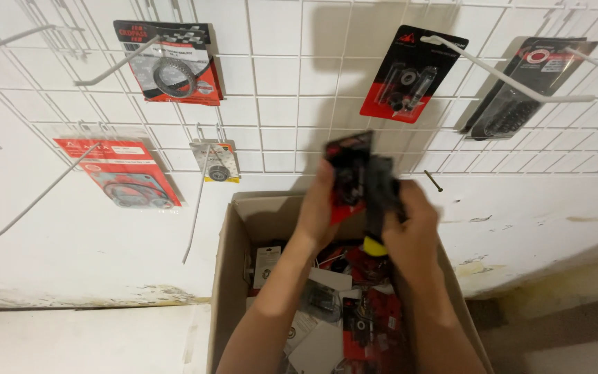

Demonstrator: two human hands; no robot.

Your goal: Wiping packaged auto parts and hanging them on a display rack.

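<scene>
My left hand (321, 208) is closed around a red and black pack (347, 176), and my right hand (410, 228) grips a dark pack (381, 190) just beside it. Both packs are blurred and they are touching. I hold them above the open box (226, 277), in front of the white wire grid (278, 104), where other packs hang.

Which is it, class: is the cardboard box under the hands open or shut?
Open. The cardboard box has its flaps up, and red and white packets show inside, below the left hand and right hand.
</scene>
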